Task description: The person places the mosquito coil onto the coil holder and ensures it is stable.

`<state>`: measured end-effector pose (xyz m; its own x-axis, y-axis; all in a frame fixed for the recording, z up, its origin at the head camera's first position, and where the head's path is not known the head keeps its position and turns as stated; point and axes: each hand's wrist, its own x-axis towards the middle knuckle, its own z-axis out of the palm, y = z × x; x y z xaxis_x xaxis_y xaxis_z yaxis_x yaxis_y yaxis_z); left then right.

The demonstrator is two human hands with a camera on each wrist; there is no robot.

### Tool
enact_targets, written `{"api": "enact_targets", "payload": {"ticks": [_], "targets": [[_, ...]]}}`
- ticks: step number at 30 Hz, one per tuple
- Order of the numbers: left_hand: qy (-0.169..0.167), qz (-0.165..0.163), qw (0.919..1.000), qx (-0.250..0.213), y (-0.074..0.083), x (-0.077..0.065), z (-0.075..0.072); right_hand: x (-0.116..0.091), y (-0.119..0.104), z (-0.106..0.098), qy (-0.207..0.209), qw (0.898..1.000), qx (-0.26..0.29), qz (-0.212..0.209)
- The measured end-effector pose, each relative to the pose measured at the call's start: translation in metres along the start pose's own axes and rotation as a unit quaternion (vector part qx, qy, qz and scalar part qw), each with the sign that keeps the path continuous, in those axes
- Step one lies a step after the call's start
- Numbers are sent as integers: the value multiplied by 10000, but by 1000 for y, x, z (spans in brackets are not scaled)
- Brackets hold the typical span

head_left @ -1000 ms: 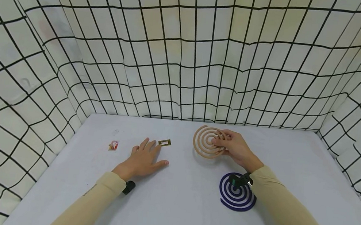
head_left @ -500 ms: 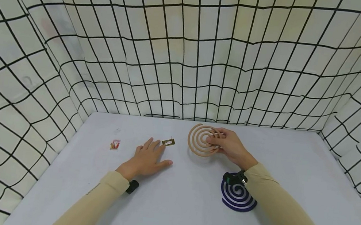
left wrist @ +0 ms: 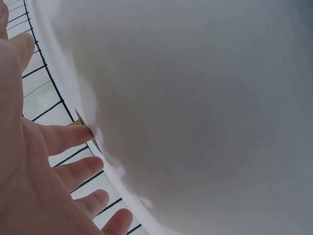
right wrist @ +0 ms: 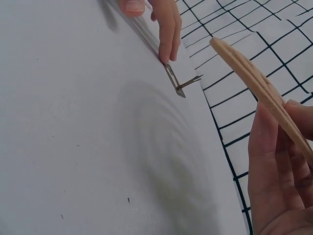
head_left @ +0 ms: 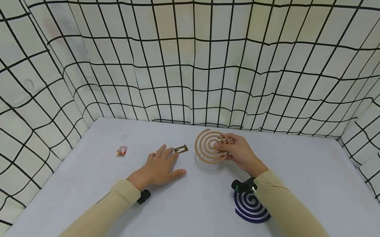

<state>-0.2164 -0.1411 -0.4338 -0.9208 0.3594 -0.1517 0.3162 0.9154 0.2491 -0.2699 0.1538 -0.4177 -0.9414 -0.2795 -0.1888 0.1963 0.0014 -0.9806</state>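
Observation:
My right hand (head_left: 242, 153) pinches a tan mosquito coil (right wrist: 254, 81) by its right side, thumb on the near face, fingers behind. The coil is tilted up, and its ringed shadow falls on the white tabletop. To the left, my left hand (head_left: 159, 171) lies spread with the palm down. Its index fingertip presses one end of a small brass-coloured coil stand (head_left: 181, 148), whose prong (right wrist: 190, 82) sticks up at the other end. A dark blue mosquito coil (head_left: 253, 208) lies flat below my right wrist, partly covered by the wrist camera and sleeve.
A small red and white packet (head_left: 122, 151) lies left of my left hand. White walls with a black grid net (head_left: 208, 78) enclose the table (head_left: 186, 218) at the back and both sides.
My right hand has brought the tan coil left, closer to the stand. The left hand stays on the stand; both shift slightly right in view.

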Motion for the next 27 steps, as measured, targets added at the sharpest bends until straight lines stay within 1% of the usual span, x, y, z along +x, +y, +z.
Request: {"api": "enact_targets", "payload": {"ticks": [8, 13, 22, 27], "targets": [[-60, -13, 10000, 46, 3, 2, 2, 4, -2, 5, -38, 9999, -116, 74], [-82, -17, 10000, 55, 5, 3, 2, 8, -2, 8, 11, 9998, -166, 133], [-104, -12, 9999, 31, 7, 1, -4, 13, -2, 12, 37, 9998, -135, 152], [-139, -45, 9999, 42, 6, 0, -5, 16, -2, 13, -51, 9998, -105, 139]]}}
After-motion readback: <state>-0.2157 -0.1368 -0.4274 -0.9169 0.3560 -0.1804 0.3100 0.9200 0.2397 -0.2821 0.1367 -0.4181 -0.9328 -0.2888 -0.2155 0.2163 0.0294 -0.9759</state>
